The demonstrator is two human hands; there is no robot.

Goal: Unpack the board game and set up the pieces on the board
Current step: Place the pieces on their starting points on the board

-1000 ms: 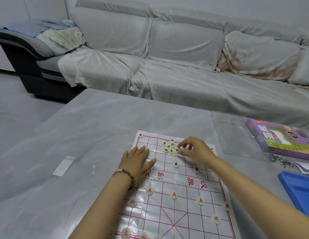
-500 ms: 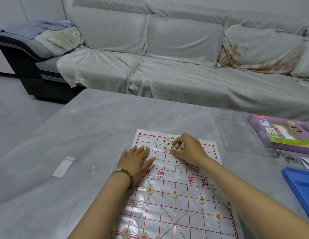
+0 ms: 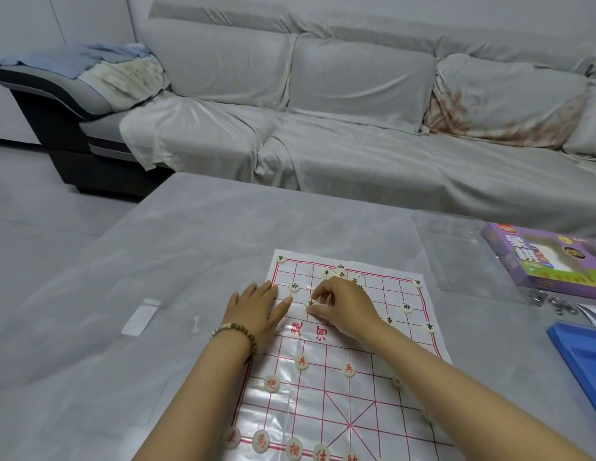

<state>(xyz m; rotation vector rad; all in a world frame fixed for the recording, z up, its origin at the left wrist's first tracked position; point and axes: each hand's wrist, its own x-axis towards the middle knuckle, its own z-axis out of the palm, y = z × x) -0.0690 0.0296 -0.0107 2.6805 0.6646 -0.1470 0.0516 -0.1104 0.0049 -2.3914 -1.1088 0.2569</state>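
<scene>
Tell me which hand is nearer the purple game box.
Right. The right hand, pinching a piece, is over the middle of the board, left of the game box; the left hand rests flat at the board's left edge, farther still.

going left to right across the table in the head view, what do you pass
white strip → left hand → right hand, pinching a piece → clear plastic → purple box
</scene>
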